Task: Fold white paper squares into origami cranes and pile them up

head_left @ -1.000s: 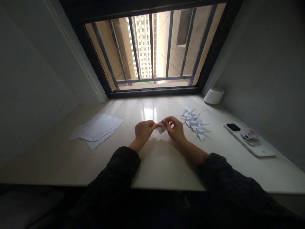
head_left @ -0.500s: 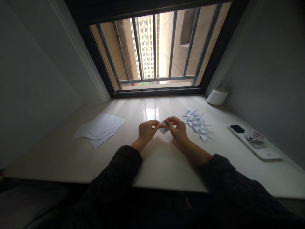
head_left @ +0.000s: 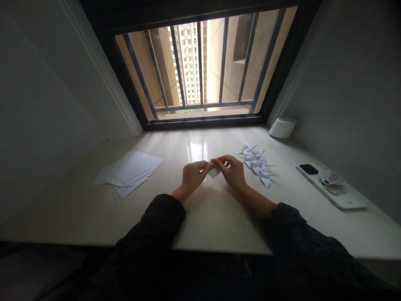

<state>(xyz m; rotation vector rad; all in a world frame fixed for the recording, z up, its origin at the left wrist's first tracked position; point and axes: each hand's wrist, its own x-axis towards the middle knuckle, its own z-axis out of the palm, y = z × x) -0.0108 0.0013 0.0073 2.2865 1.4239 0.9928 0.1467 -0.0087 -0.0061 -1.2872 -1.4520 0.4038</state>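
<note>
A small folded piece of white paper (head_left: 214,172) is held between my two hands over the middle of the pale sill. My left hand (head_left: 194,174) pinches its left side with thumb and fingertips. From the other side my right hand (head_left: 231,169) grips the paper's upper right, the thumb lying across its top. My fingers cover the paper's upper part, so its fold lines there cannot be made out. Just right of my right hand lie several folded paper cranes (head_left: 256,161), bunched in a slanting row.
Loose white paper sheets (head_left: 133,167) lie fanned out at the left. A phone (head_left: 336,193) with a round grip on its back rests at the right. Behind it, a white cylindrical object (head_left: 282,127) stands by the wall, near the barred window (head_left: 200,124).
The fingers of my right hand have moved left along the paper's top, closer to my left fingertips, and less of the paper shows. The whole view has shifted slightly.
</note>
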